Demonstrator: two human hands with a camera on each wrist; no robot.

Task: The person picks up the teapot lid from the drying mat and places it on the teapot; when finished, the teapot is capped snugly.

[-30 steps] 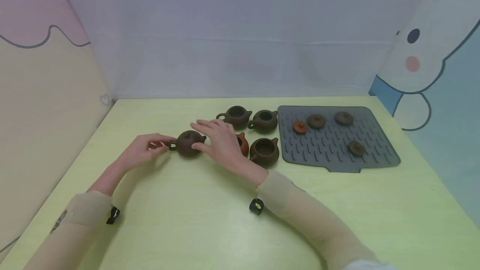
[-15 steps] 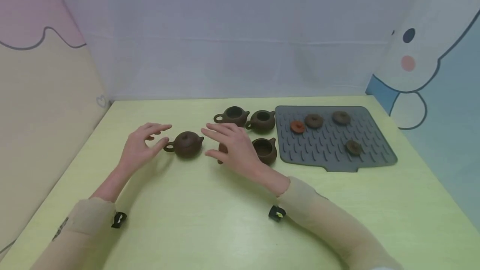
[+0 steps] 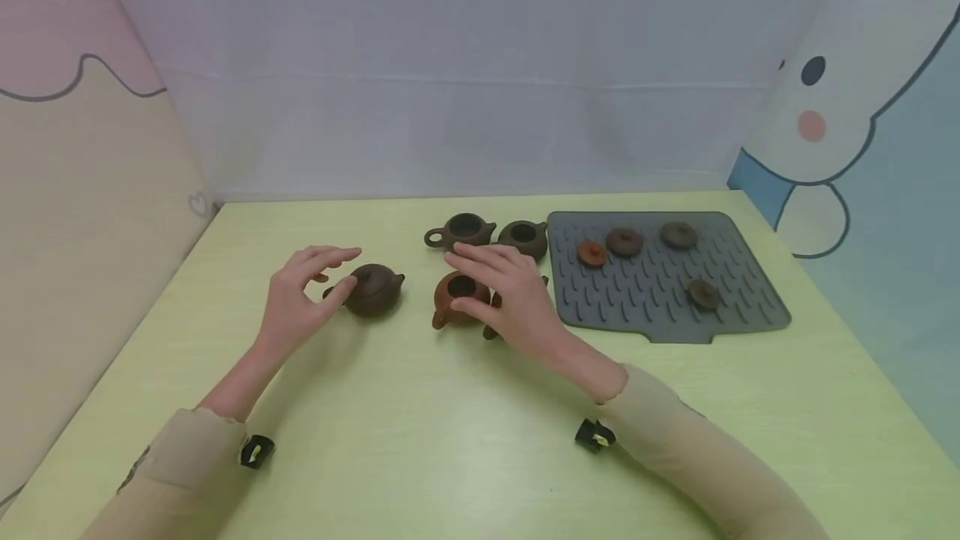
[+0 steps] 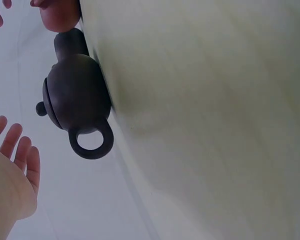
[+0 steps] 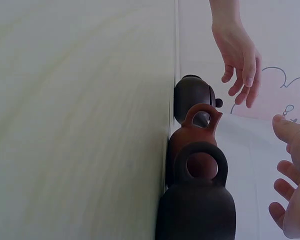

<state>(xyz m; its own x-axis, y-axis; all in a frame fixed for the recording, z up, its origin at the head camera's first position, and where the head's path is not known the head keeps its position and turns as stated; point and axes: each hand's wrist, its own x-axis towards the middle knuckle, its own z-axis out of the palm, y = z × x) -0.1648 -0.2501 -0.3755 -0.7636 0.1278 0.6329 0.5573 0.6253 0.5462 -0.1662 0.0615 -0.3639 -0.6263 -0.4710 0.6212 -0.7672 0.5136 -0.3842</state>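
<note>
A dark brown teapot (image 3: 374, 292) with its lid on stands left of the other pots, its ring handle toward the left. My left hand (image 3: 302, 297) hovers by that handle, fingers spread and apart from the pot in the left wrist view. Over the front pots hangs my right hand (image 3: 517, 300), fingers loosely extended, holding nothing. Beneath it are a lidless reddish-brown teapot (image 3: 448, 304) and a dark lidless teapot (image 5: 196, 212), the latter mostly hidden by the hand in the head view.
Behind stand two more lidless dark teapots, one with a ring handle (image 3: 465, 228) and another (image 3: 523, 237) beside the mat. On the grey ridged mat (image 3: 637, 307) lie a small orange-red lid (image 3: 592, 253) and three brown lids (image 3: 625, 242). A pale curtain (image 3: 465, 65) rises behind the table.
My left hand has let go of the lidded teapot's handle and risen slightly. My right hand has moved right, away from that teapot, over the front pots. The lidded teapot stays standing.
</note>
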